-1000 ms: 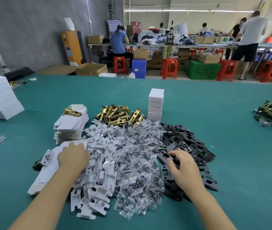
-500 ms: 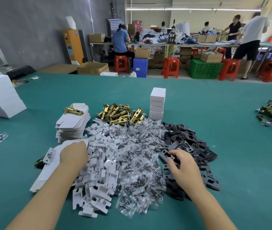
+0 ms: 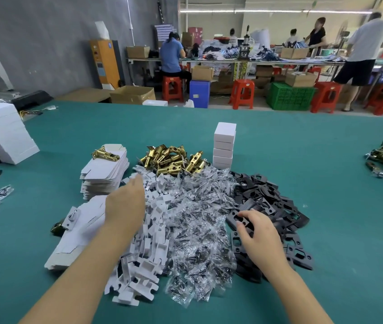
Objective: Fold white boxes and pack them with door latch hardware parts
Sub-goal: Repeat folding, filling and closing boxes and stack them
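Covering the green table [image 3: 279, 146], heaps of white card inserts [image 3: 148, 232], bagged screws [image 3: 200, 230] and black plates [image 3: 270, 202] are spread before four stacked white boxes [image 3: 224, 146]. The left hand [image 3: 125, 202] is held over the inserts, fingers extended. A black plate [image 3: 239, 219] is pinched by the right hand [image 3: 260, 232].

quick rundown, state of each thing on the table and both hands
left hand: open, reaching over the white inserts
right hand: fingers curled on a black plate
box stack: folded, closed, upright
flat box blanks: unfolded, stacked, one brass latch on top
brass latches: loose heap
screw bags: sealed, heaped
black plates: loose heap
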`<state>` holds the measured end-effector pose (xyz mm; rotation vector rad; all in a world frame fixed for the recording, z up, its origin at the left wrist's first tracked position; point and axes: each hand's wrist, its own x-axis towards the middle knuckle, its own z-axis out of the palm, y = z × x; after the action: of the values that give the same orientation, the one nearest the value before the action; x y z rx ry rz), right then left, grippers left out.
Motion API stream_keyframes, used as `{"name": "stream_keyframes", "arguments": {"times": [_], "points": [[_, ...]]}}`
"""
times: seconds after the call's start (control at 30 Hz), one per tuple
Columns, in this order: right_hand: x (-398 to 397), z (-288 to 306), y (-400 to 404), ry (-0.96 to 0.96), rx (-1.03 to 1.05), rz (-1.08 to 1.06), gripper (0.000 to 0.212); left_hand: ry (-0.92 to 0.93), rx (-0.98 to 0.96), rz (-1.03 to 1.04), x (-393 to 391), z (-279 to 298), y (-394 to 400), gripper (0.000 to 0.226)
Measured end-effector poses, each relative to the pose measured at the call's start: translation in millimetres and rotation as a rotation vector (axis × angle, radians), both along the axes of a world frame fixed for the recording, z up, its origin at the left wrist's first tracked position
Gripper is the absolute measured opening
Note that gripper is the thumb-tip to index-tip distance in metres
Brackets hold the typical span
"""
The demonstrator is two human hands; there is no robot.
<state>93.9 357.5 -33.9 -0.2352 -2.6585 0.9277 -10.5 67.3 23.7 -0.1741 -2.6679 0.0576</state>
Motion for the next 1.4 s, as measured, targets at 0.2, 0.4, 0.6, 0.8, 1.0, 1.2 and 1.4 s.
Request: {"name": "stream_keyframes", "arguments": {"times": [0.2,0.4,0.6,0.8,1.0,1.2,1.4], "points": [[-4.0,12.4,-10.8,0.137,-0.135,-0.007,0.034,0.44,0.387,-0.687,35.8,30.8,53.3,0.054],[-14.6,40.7,-21.3,0.089,-0.81,0.254,0.057,0.206,0.911,-0.869,54.7,50.3,101.7,0.046],[-32.2,54.3,-18.5,-0.086,-1.12,0.215,0.047,-0.401,1.276,-0.564,32.0,14.8,136.7,0.066],[-39.9,39.7,-18.1,-0.25,-1.386,0.303,0.057,-0.74,1.459,-0.472,19.0,-23.3,148.0,0.105],[-44.9,33.6,-9.3,-0.289,-1.388,0.283,0.063,-0.695,1.405,-0.616,10.6,-30.9,151.4,0.097],[-47.7,18.6,-1.1,-0.338,-1.495,0.376,0.088,-0.697,1.234,-0.664,2.5,-41.5,149.6,0.061],[-42.5,5.0,5.4,-0.296,-1.576,0.426,0.085,-0.797,1.266,-0.648,1.9,-44.2,149.0,0.047]]}}
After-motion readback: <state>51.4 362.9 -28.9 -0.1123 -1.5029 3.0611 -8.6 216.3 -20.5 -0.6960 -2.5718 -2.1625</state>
